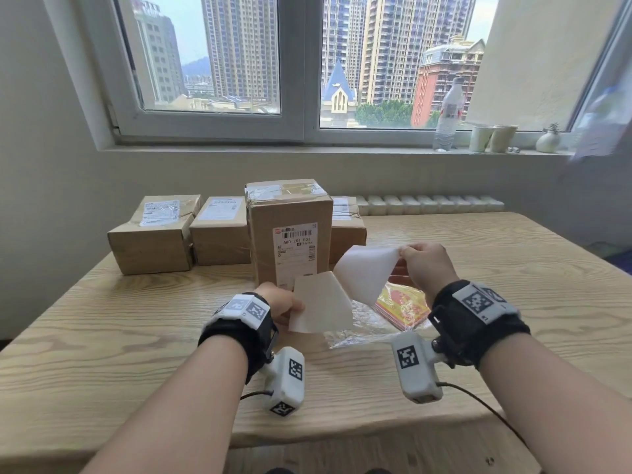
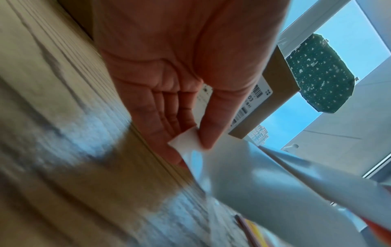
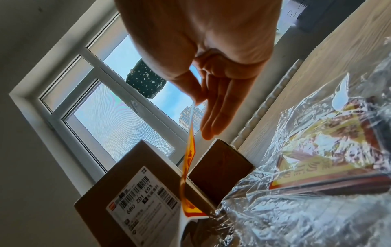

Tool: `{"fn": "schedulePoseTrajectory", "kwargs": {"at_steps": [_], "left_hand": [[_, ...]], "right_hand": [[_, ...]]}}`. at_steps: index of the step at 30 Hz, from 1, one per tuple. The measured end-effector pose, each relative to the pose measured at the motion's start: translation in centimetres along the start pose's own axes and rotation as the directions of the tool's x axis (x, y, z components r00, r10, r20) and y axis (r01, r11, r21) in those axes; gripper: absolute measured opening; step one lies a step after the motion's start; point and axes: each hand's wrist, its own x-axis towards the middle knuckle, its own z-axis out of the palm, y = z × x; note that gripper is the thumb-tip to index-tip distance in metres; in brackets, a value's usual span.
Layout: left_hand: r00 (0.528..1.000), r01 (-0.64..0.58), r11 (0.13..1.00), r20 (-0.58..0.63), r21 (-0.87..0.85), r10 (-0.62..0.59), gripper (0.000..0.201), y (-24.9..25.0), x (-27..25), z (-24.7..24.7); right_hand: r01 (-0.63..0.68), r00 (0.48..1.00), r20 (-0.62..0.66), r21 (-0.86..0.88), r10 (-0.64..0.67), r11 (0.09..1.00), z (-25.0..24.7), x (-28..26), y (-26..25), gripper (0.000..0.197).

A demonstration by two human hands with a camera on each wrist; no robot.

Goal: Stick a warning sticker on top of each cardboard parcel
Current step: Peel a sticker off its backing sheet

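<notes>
Four cardboard parcels stand in a row at the back of the table: a tall one (image 1: pixel 290 230) (image 3: pixel 131 192) in the middle, two low ones (image 1: pixel 154 234) (image 1: pixel 220 230) to its left and one (image 1: pixel 345 227) partly hidden behind it. In front of the tall parcel my left hand (image 1: pixel 290 304) (image 2: pixel 196 138) pinches a corner of the white backing sheet (image 1: pixel 321 302) (image 2: pixel 186 141). My right hand (image 1: pixel 405 253) (image 3: pixel 198 101) pinches a corner of the orange-and-yellow warning sticker (image 1: pixel 362 271) (image 3: pixel 190 150), which curls up and away from the backing.
A stack of warning stickers in crinkled clear wrap (image 1: pixel 403 309) (image 3: pixel 317 158) lies on the wooden table (image 1: pixel 102 336) under my right hand. A water bottle (image 1: pixel 448 114), paper cups (image 1: pixel 492 138) and a small vase (image 1: pixel 547 140) stand on the windowsill.
</notes>
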Motion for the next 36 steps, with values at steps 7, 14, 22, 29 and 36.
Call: {"fn": "schedulePoseTrajectory", "kwargs": {"at_steps": [7, 14, 22, 29, 36], "left_hand": [[0.996, 0.058, 0.969, -0.085, 0.238, -0.039, 0.047, -2.0, 1.1, -1.4], [0.978, 0.071, 0.896, -0.208, 0.438, 0.024, 0.026, -1.8, -1.0, -1.8], [0.926, -0.183, 0.91, -0.247, 0.371, 0.287, 0.02, 1.1, -2.2, -1.3], [0.974, -0.209, 0.924, 0.01, -0.319, 0.224, 0.047, 4.7, -3.5, 0.8], [0.981, -0.175, 0.921, 0.021, -0.347, 0.194, 0.061, 4.8, -3.5, 0.2]], "right_hand": [[0.033, 0.999, -0.012, 0.0, -0.033, 0.999, 0.7, -0.7, -0.1, 0.018], [0.109, 0.994, -0.005, -0.003, -0.109, 0.994, 0.9, -1.2, -1.1, 0.018], [0.208, 0.978, 0.052, -0.106, -0.203, 0.972, 1.5, -1.7, -1.2, 0.017], [0.348, 0.929, 0.197, -0.169, -0.315, 0.922, 2.4, -2.6, -1.2, 0.018], [0.483, 0.854, 0.332, -0.217, -0.401, 0.848, 2.7, -2.9, -1.0, 0.021]]}}
